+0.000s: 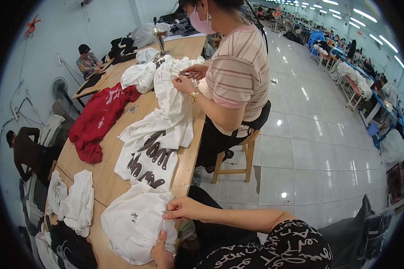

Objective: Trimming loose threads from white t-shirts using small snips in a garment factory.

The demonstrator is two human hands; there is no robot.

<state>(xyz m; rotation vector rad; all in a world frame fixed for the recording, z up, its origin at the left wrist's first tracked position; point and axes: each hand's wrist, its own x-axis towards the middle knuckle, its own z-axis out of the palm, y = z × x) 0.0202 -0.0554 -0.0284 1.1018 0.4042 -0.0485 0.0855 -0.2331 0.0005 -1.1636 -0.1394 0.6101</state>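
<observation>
Worktop (104,179) is running long and wooden up the left, carrying garments all the way along. Far left edge: a white bundle (78,199) is draping over the side with dark clothes (74,249) piled below it. Further up, a red sweatshirt (98,119) is lying crumpled, apart from the white stuff.

Centre: the white garment (132,222) being worked is sitting bunched at the near end of the worktop, just below a flat white printed sweatshirt (152,152).

Left hand (162,254) is clamping the lower edge of the white garment, fingers pressed together on a fold of cloth. Right hand (182,208) is resting on the garment's right side, grip pinching a thin metal tool (167,211), probably thread snips; too small to tell which.

Right of that: a co-worker in a striped top (238,74) is sitting on a wooden stool (235,157), both hands busy on another white garment (175,85).

Risks, as I judge them:
- Tool tip is sitting right on the bunched fabric; a layer hidden under the fold could be getting nicked.
- Garment is hanging close to the worktop edge; if the left hand's hold is loosening, it could be sliding off to the floor.
- Left-hand fingers are lying near the tool's line.
</observation>
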